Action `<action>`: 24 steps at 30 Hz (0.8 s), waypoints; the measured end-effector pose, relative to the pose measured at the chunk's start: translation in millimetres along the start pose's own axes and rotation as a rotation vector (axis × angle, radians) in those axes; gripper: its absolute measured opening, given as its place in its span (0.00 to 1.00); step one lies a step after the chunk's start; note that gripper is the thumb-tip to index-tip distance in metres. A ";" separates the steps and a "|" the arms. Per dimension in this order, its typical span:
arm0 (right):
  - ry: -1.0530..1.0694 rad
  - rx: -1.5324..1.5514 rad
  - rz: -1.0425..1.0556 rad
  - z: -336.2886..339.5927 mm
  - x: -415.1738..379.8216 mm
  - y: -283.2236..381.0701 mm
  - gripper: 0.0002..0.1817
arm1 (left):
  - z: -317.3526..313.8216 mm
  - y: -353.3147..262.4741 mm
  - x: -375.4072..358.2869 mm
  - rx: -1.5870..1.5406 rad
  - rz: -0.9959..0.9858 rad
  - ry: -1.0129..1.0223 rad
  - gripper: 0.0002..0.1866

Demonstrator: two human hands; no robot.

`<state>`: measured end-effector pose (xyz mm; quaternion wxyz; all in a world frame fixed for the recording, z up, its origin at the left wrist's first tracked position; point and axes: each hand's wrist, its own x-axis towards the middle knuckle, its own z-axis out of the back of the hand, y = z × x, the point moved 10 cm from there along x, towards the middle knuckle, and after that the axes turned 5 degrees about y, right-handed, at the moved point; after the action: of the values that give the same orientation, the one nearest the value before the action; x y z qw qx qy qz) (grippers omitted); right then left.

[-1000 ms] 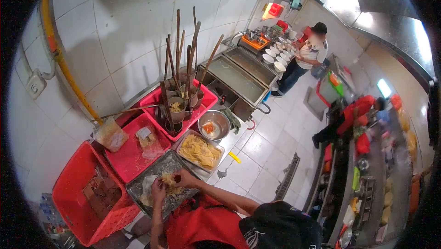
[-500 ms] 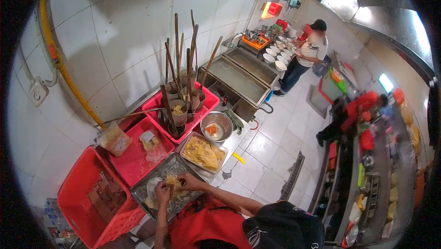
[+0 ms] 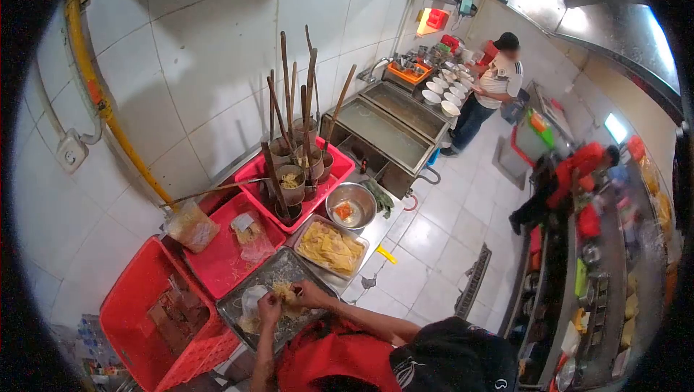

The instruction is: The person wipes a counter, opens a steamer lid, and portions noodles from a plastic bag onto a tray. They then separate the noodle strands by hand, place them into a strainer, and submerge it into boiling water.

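A tangle of thin yellow noodles (image 3: 285, 291) hangs between my two hands over a dark metal tray (image 3: 242, 282). My right hand (image 3: 311, 295) is closed on the tangle from the right. Fingers bent, my left hand (image 3: 270, 309) grips its left side; the fingertips are partly hidden. Beside the left hand lies a clear plastic bag (image 3: 251, 301) on the tray, with loose strands scattered around. Just past the tray sits a pan of flat yellow sheets (image 3: 331, 246), with a steel bowl (image 3: 350, 205) holding something orange behind it.
A red crate (image 3: 119, 298) stands at the left. On a pink tray (image 3: 230, 265) lies a noodle packet (image 3: 249, 231). Long-handled strainers (image 3: 292, 188) fill a pink bin (image 3: 338, 169). Beyond are a metal cooker (image 3: 383, 131), white bowls (image 3: 450, 108) and a person (image 3: 499, 77); another person (image 3: 578, 168) bends at right.
The view has shifted, so everything appears further right and lower. My hands remain at the noodles over the tray, with the left hand now closer to the tangle.
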<state>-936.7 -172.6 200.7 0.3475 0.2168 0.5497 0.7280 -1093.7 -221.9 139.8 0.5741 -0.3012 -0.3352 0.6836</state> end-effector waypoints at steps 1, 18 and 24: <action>0.004 -0.001 0.005 1.1 3.2 1.8 0.16 | -21.3 33.0 1.5 -0.369 0.130 0.069 0.13; -0.002 0.229 -0.109 9.1 -0.3 -9.7 0.17 | -35.1 77.9 -2.6 -0.460 0.214 0.105 0.09; -0.006 0.383 -0.082 2.9 -5.9 -24.9 0.15 | 34.3 -72.1 -17.2 -0.636 0.162 0.084 0.10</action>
<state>-924.1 -171.3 178.2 0.3309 0.2585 0.6855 0.5948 -1076.2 -234.4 218.7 0.4083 -0.5191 -0.4826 0.5752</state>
